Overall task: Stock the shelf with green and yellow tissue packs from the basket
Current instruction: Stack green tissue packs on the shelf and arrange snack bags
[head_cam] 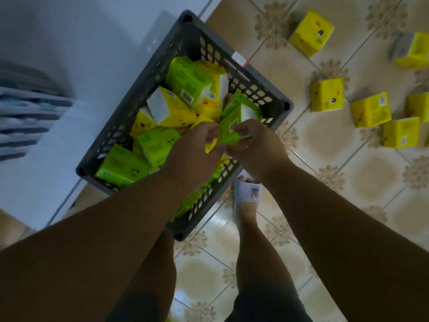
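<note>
Both hands are gripping one green tissue pack point(234, 126) over the near right part of the grey basket point(257, 73); left hand point(197, 147) is pinching its left edge, right hand point(255, 145) is curling round its lower right side. Beyond and left of the grip, more green and yellow packs point(176, 108) are lying jumbled in the basket. Right of the grip, yellow packs point(327, 94) are sitting scattered on the tiled floor point(325, 205).

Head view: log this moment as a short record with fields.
basket: dark grey crate on the tiled floor, holding green and yellow tissue packs
left hand: grips a green pack over the basket
right hand: grips the same pack
floor: loose yellow packs to the right of the basket
shelf: not clearly seen
</note>
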The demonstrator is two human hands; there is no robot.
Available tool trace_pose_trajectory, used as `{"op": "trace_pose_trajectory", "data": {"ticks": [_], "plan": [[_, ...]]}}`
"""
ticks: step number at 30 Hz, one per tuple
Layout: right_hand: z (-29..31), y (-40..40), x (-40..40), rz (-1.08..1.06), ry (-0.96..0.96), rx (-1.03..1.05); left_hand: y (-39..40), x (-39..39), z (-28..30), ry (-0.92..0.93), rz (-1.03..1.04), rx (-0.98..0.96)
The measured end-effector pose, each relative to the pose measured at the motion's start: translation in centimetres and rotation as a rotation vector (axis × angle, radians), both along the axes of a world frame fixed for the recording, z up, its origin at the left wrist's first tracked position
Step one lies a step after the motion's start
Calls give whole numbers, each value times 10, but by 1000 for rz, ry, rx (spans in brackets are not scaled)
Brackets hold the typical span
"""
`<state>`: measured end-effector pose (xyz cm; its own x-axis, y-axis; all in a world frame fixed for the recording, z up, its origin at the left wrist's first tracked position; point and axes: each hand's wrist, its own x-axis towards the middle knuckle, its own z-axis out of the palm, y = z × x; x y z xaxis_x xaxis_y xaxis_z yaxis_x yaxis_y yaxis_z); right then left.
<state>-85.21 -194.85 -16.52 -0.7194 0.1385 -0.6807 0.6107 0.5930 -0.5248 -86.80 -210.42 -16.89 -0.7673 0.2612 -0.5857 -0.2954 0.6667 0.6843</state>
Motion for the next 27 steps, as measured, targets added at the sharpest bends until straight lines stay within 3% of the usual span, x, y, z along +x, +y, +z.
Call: {"op": "trace_pose_trajectory", "data": {"ticks": [6,9,13,16,19,22,25,27], "plan": [[-83,28,-29,344,29,294,21,-6,-77,-122,73,55],[-121,27,-44,454,-57,401,32,-2,-107,-118,86,21],[-152,14,-51,390,-250,454,35,9,-131,-178,155,19],[-152,4,-49,215,-179,385,30,16,-131,-208,239,23],[-118,-2,-39,27,-50,249,18,16,-102,-144,348,-5],[-50,-3,-29,-208,46,-33,5,11,-43,-123,570,-43],[42,-2,-20,-486,65,-495,-4,1,43,-412,934,253],[107,-2,-14,-501,78,-675,-6,-4,112,-536,997,511]]}}
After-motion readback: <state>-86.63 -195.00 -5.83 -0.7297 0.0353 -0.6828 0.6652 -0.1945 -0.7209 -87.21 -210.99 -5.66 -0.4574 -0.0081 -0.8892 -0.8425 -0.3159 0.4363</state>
